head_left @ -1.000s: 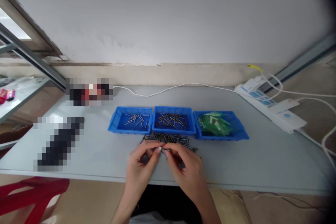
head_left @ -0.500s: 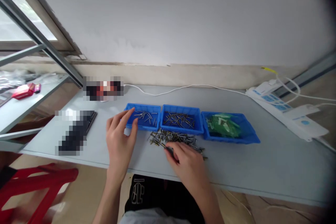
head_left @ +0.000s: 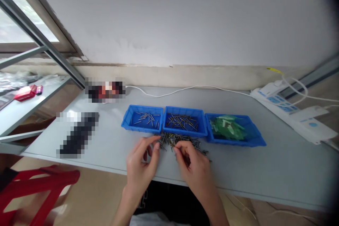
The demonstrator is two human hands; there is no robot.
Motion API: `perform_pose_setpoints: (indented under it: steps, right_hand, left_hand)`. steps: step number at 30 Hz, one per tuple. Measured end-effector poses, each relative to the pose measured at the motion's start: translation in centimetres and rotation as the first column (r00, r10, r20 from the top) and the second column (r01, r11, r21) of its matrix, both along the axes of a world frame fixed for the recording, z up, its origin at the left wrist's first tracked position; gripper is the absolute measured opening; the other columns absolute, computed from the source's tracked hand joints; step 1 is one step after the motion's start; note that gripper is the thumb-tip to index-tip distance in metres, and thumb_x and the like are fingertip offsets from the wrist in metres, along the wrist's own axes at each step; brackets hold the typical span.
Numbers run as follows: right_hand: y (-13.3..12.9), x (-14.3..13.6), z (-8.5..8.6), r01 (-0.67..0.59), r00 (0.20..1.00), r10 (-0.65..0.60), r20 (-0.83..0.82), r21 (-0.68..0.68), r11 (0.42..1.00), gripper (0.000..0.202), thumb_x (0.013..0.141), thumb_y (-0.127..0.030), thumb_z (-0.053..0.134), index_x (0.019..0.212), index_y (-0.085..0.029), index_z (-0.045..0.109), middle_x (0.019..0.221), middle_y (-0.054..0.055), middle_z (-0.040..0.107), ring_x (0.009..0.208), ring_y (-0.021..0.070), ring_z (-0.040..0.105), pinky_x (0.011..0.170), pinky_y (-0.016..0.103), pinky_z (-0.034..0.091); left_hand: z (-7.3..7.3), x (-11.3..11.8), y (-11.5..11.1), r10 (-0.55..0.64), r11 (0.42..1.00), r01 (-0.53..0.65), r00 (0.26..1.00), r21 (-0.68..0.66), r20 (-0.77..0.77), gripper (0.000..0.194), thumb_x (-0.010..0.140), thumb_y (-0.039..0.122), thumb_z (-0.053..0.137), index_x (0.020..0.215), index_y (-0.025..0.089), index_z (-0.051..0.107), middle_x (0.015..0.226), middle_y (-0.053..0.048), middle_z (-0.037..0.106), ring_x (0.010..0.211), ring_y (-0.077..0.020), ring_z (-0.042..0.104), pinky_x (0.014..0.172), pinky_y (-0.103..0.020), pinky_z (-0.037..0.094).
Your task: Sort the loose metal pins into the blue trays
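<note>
A loose pile of thin metal pins (head_left: 180,137), some dark and some brass-tinted, lies on the table before the blue trays. My left hand (head_left: 141,159) is at the pile's left edge, thumb and forefinger curved with a small gap between them; nothing shows in it. At the front of the pile, my right hand (head_left: 194,162) has thumb and forefinger pinched on what looks like a slim metal pin, mostly hidden. Silvery pins lie scattered in the left blue tray (head_left: 127,122). Darker pins fill the middle blue tray (head_left: 185,133).
The right blue tray (head_left: 254,136) holds green plastic pieces. A white power strip (head_left: 288,113) with cables stands at the table's right; a thin white cable (head_left: 196,87) runs along the wall. Two blurred-out items lie at left. A red stool (head_left: 45,183) stands below.
My left hand has moved right and down, from the left tray to the pile, and its fingers have drawn closer together. My right hand has shifted slightly right, still pinching.
</note>
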State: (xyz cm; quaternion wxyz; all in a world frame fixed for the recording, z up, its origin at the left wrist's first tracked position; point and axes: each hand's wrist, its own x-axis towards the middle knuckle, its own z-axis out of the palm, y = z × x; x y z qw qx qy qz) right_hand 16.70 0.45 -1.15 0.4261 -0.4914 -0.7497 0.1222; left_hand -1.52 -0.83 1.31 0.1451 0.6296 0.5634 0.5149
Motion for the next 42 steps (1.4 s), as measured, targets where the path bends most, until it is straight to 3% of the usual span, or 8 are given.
perform_pose_setpoints:
  steps: [3, 5, 9, 18, 26, 30, 37, 42]
  right_hand:
    - [-0.1, 0.3, 0.4, -0.044, 0.995, 0.042, -0.094, -0.018, 0.999, 0.006, 0.111, -0.023, 0.053, 0.107, -0.024, 0.058, 0.077, -0.003, 0.071, 0.062, 0.0130, 0.071, 0.061, 0.022, 0.051]
    - [-0.3, 0.4, 0.6, -0.075, 0.989, 0.070, -0.133, -0.037, 0.996, 0.006, 0.111, -0.022, 0.053, 0.108, -0.025, 0.057, 0.085, -0.002, 0.075, 0.068, 0.0131, 0.075, 0.066, 0.022, 0.055]
    - [-0.4, 0.4, 0.7, -0.107, 0.982, 0.094, -0.161, -0.077, 0.991, 0.005, 0.111, -0.023, 0.054, 0.108, -0.026, 0.057, 0.085, -0.002, 0.075, 0.070, 0.0135, 0.075, 0.067, 0.022, 0.056]
    - [0.0, 0.2, 1.4, -0.055, 0.991, 0.052, -0.125, -0.017, 0.998, 0.007, 0.109, -0.023, 0.057, 0.105, -0.025, 0.063, 0.080, -0.002, 0.073, 0.063, 0.0135, 0.069, 0.062, 0.024, 0.056]
    - [-0.1, 0.3, 1.2, -0.027, 0.990, 0.031, -0.136, 0.029, 0.999, 0.008, 0.106, -0.019, 0.061, 0.103, -0.024, 0.065, 0.081, -0.001, 0.074, 0.066, 0.0141, 0.072, 0.061, 0.024, 0.057]
    - [-0.3, 0.3, 1.4, -0.050, 0.983, 0.044, -0.180, -0.031, 0.998, 0.009, 0.106, -0.018, 0.062, 0.110, -0.024, 0.067, 0.085, -0.001, 0.077, 0.067, 0.0130, 0.072, 0.064, 0.023, 0.058]
    - [-0.5, 0.4, 1.3, -0.029, 0.978, 0.004, -0.210, -0.118, 0.993, 0.015, 0.107, -0.022, 0.061, 0.118, -0.025, 0.070, 0.091, 0.002, 0.080, 0.070, 0.0151, 0.074, 0.066, 0.026, 0.060]
    - [-0.4, 0.3, 1.2, -0.032, 0.975, 0.001, -0.222, -0.139, 0.990, 0.016, 0.106, -0.021, 0.060, 0.117, -0.025, 0.071, 0.093, 0.002, 0.080, 0.073, 0.0148, 0.075, 0.068, 0.025, 0.061]
  left_hand:
    - [0.1, 1.3, 0.2, -0.202, 0.969, 0.213, 0.975, -0.125, 0.092, 0.019, 0.102, 0.022, 0.069, 0.117, 0.021, 0.082, 0.086, -0.003, 0.076, 0.061, -0.0114, 0.062, 0.059, -0.021, 0.052]
    - [0.0, 2.1, 0.3, -0.241, 0.956, 0.264, 0.956, -0.129, 0.170, 0.017, 0.102, 0.022, 0.070, 0.112, 0.020, 0.084, 0.086, -0.003, 0.077, 0.063, -0.0117, 0.064, 0.060, -0.021, 0.052]
    - [-0.1, 2.9, 0.5, -0.190, 0.972, 0.217, 0.952, -0.090, 0.242, 0.013, 0.101, 0.021, 0.072, 0.101, 0.021, 0.085, 0.082, -0.003, 0.075, 0.061, -0.0113, 0.062, 0.057, -0.020, 0.051]
    - [-0.2, 2.9, 0.3, -0.189, 0.977, 0.180, 0.979, 0.118, 0.073, 0.016, 0.100, 0.013, 0.073, 0.108, 0.022, 0.084, 0.094, -0.006, 0.078, 0.070, -0.0135, 0.069, 0.062, -0.021, 0.057]
    - [-0.5, 2.4, 0.8, -0.245, 0.969, 0.249, 0.950, 0.005, 0.196, 0.015, 0.096, 0.012, 0.076, 0.101, 0.023, 0.085, 0.093, -0.003, 0.073, 0.060, -0.0080, 0.061, 0.056, -0.018, 0.053]
    - [-0.5, 2.3, 0.8, -0.216, 0.975, 0.220, 0.948, 0.008, 0.232, 0.013, 0.096, 0.012, 0.076, 0.098, 0.023, 0.083, 0.096, -0.002, 0.073, 0.060, -0.0071, 0.060, 0.056, -0.017, 0.052]
    - [-0.9, 2.5, 0.7, -0.232, 0.960, 0.261, 0.945, -0.106, 0.229, 0.015, 0.104, 0.020, 0.067, 0.100, 0.021, 0.082, 0.096, -0.008, 0.079, 0.084, -0.0189, 0.075, 0.070, -0.024, 0.060]
    - [-1.4, 2.4, 0.8, -0.253, 0.952, 0.281, 0.944, -0.119, 0.210, 0.016, 0.102, 0.016, 0.067, 0.101, 0.022, 0.082, 0.094, -0.006, 0.082, 0.083, -0.0182, 0.076, 0.069, -0.024, 0.058]
